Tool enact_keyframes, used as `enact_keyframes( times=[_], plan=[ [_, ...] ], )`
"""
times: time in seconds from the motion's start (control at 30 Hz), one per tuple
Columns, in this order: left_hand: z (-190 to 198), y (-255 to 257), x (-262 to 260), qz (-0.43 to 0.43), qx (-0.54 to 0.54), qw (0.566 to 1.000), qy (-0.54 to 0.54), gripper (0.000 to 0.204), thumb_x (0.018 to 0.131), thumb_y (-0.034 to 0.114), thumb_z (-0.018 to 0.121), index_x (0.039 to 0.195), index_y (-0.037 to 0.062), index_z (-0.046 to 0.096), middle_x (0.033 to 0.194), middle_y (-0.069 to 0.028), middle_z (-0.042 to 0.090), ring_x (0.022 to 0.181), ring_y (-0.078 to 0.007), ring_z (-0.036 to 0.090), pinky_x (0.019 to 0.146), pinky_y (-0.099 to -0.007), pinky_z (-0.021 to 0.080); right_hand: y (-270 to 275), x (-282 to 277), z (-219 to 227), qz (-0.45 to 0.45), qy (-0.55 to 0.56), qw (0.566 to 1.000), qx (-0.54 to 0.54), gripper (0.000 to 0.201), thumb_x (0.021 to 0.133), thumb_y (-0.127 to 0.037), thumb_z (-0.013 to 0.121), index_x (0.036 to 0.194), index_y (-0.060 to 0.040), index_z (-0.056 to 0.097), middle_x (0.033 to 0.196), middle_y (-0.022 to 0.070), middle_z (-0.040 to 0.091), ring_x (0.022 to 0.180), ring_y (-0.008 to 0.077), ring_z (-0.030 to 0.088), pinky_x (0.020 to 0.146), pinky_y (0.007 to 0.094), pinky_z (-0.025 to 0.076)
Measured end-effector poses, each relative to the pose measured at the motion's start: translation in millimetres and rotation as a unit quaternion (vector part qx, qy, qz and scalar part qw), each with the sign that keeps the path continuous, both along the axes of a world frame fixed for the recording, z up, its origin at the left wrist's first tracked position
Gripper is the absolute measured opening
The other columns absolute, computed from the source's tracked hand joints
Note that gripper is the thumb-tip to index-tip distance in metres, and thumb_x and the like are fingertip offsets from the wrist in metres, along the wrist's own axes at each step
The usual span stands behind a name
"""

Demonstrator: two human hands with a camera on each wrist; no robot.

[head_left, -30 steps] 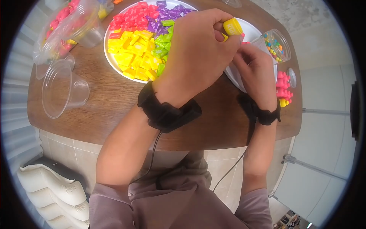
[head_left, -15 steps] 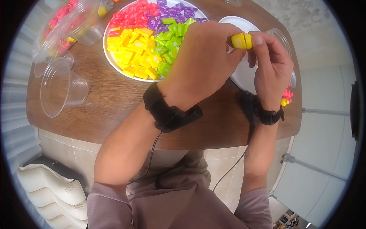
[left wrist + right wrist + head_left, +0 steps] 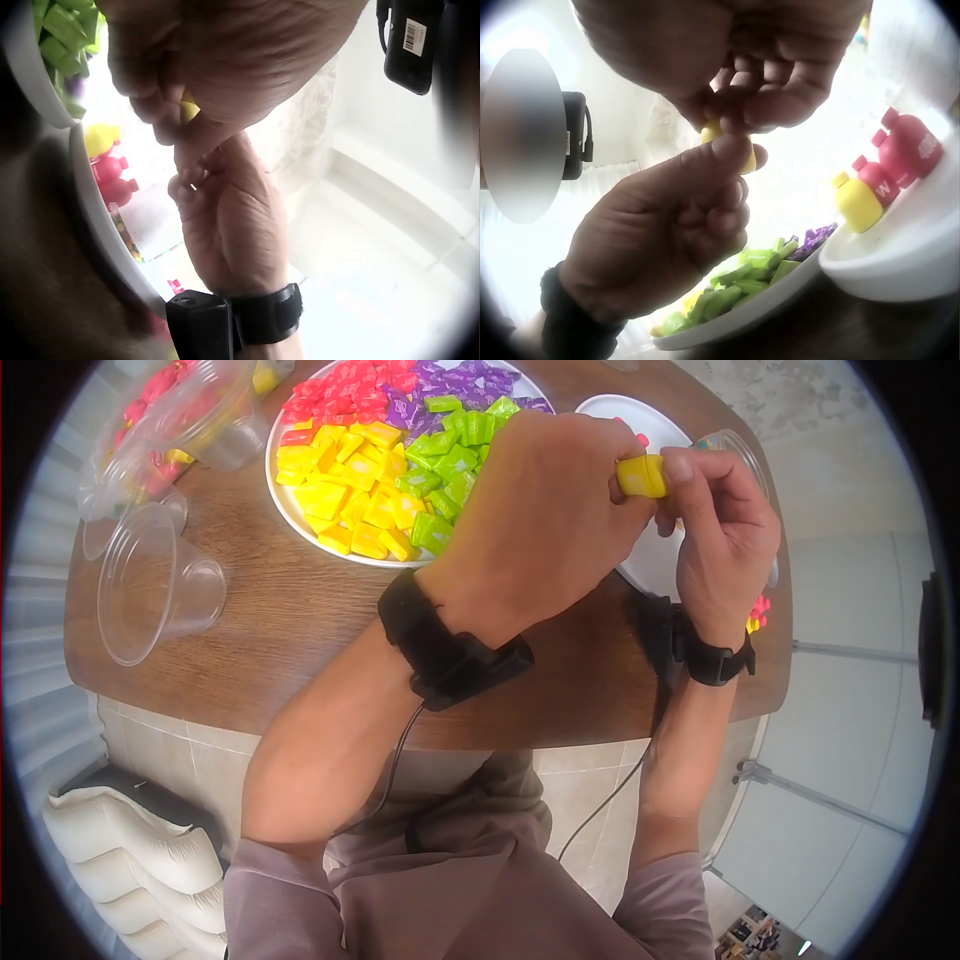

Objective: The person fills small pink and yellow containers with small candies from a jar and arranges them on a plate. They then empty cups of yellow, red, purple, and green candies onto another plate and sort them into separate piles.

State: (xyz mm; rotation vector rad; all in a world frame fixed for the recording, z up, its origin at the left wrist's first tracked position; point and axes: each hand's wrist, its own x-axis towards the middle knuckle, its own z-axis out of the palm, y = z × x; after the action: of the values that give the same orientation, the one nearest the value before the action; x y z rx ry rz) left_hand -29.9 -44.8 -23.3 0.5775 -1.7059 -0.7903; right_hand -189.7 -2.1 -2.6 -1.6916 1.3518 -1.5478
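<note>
A small yellow bottle (image 3: 642,476) is held between the two hands, over the smaller white plate (image 3: 650,565). My left hand (image 3: 545,520) grips its left end, back of the hand upward. From the other side, the right hand (image 3: 728,540) pinches its right end with thumb and fingers. Fingers cover much of the bottle in both wrist views. On the small plate, the right wrist view has another yellow bottle (image 3: 857,204) beside several red bottles (image 3: 909,150).
Left of the hands, a large white plate (image 3: 282,510) carries wrapped candies in red, purple, yellow and green. Clear plastic cups (image 3: 135,585) lie and stand at the table's left. A clear container (image 3: 735,448) sits behind my right hand.
My right hand has risen from over the plate to the bottle in my left hand. The dark seam seen across the bottle half a second ago has narrowed.
</note>
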Motion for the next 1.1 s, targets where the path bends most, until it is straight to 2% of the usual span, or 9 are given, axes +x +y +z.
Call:
enact_keyframes(
  times=[0.07, 0.27, 0.43, 0.5, 0.73, 0.8, 0.93, 1.0, 1.1],
  plan=[
    [2.6, 1.7, -1.4, 0.015, 0.005, 1.000, -0.027, 0.012, 0.081, 0.012, 0.070, 0.074, 0.0020, 0.068, 0.071, -0.0211, 0.065, 0.071, -0.0388, 0.065, 0.065, -0.0467, 0.050, 1.9, 3.8, 2.2, -0.027, -0.022, 0.999, 0.017, 0.020, 0.098, -0.018, 0.071, 0.087, -0.0015, 0.065, 0.072, -0.0006, 0.063, 0.059, 0.0045, 0.052, 0.054, 0.0199, 0.041],
    [-0.5, 1.0, -3.2, 0.042, -0.037, 0.995, -0.088, 0.013, 0.078, 0.013, 0.072, 0.074, 0.0018, 0.067, 0.069, -0.0203, 0.064, 0.070, -0.0389, 0.065, 0.065, -0.0477, 0.050, -1.8, 3.5, 0.5, -0.038, -0.039, 0.997, 0.049, 0.037, 0.101, -0.028, 0.067, 0.075, -0.0060, 0.054, 0.063, -0.0021, 0.054, 0.054, 0.0039, 0.047, 0.049, 0.0213, 0.035],
    [-4.8, -0.4, -3.0, 0.041, -0.038, 0.994, -0.091, 0.012, 0.077, 0.013, 0.073, 0.075, 0.0020, 0.067, 0.071, -0.0205, 0.064, 0.071, -0.0398, 0.064, 0.067, -0.0486, 0.050, -1.9, 6.0, 1.0, -0.071, 0.008, 0.990, 0.118, 0.044, 0.104, -0.033, 0.061, 0.070, -0.0052, 0.058, 0.058, -0.0020, 0.052, 0.052, 0.0045, 0.046, 0.048, 0.0221, 0.033],
    [-7.1, -1.9, -4.2, 0.043, -0.070, 0.992, -0.096, 0.013, 0.078, 0.009, 0.077, 0.088, 0.0041, 0.071, 0.065, -0.0088, 0.061, 0.058, -0.0265, 0.061, 0.056, -0.0352, 0.047, -0.8, 6.8, 2.8, -0.084, 0.004, 0.989, 0.121, 0.047, 0.105, -0.034, 0.060, 0.068, -0.0050, 0.059, 0.056, -0.0020, 0.051, 0.050, 0.0047, 0.046, 0.047, 0.0223, 0.032],
    [4.4, 5.5, -7.6, -0.005, -0.019, 0.998, -0.061, 0.032, 0.079, 0.006, 0.078, 0.109, 0.0056, 0.069, 0.068, -0.0057, 0.062, 0.059, -0.0194, 0.061, 0.056, -0.0314, 0.048, -0.7, 1.9, 7.5, -0.103, -0.068, 0.987, 0.103, 0.050, 0.104, -0.035, 0.058, 0.064, -0.0062, 0.060, 0.052, -0.0005, 0.050, 0.044, 0.0076, 0.046, 0.044, 0.0248, 0.034],
    [3.5, 8.4, -8.7, -0.043, 0.033, 0.998, -0.042, 0.042, 0.080, 0.005, 0.079, 0.118, 0.0043, 0.064, 0.072, -0.0047, 0.064, 0.060, -0.0147, 0.060, 0.057, -0.0286, 0.048, -3.4, -5.1, 4.5, -0.052, -0.152, 0.983, 0.085, 0.051, 0.105, -0.035, 0.057, 0.063, -0.0065, 0.057, 0.051, 0.0003, 0.047, 0.043, 0.0099, 0.045, 0.044, 0.0256, 0.034],
    [3.6, 10.4, -8.7, -0.046, 0.059, 0.996, -0.049, 0.044, 0.080, 0.004, 0.080, 0.121, 0.0028, 0.063, 0.076, -0.0044, 0.065, 0.062, -0.0123, 0.059, 0.057, -0.0273, 0.048, 6.1, -4.6, 29.1, -0.097, -0.240, 0.964, 0.056, 0.042, 0.104, -0.031, 0.057, 0.072, -0.0047, 0.057, 0.052, 0.0011, 0.044, 0.045, 0.0131, 0.046, 0.045, 0.0274, 0.037],
    [1.6, 9.1, -6.8, -0.052, 0.067, 0.994, -0.067, 0.044, 0.081, 0.004, 0.079, 0.121, 0.0031, 0.063, 0.076, -0.0040, 0.064, 0.062, -0.0113, 0.058, 0.058, -0.0265, 0.048, 23.2, -18.6, 47.6, -0.092, -0.219, 0.971, -0.013, 0.038, 0.103, -0.033, 0.057, 0.079, -0.0033, 0.058, 0.054, 0.0011, 0.044, 0.045, 0.0136, 0.047, 0.045, 0.0272, 0.037],
    [-0.2, 8.4, -7.6, -0.055, 0.059, 0.995, -0.060, 0.033, 0.082, 0.003, 0.078, 0.113, 0.0034, 0.069, 0.073, -0.0025, 0.063, 0.060, -0.0106, 0.057, 0.057, -0.0260, 0.047, 58.9, -43.2, 79.2, -0.116, -0.171, 0.978, 0.002, 0.040, 0.102, -0.033, 0.058, 0.078, -0.0016, 0.062, 0.055, 0.0009, 0.049, 0.046, 0.0122, 0.048, 0.045, 0.0266, 0.037]
  ],
)
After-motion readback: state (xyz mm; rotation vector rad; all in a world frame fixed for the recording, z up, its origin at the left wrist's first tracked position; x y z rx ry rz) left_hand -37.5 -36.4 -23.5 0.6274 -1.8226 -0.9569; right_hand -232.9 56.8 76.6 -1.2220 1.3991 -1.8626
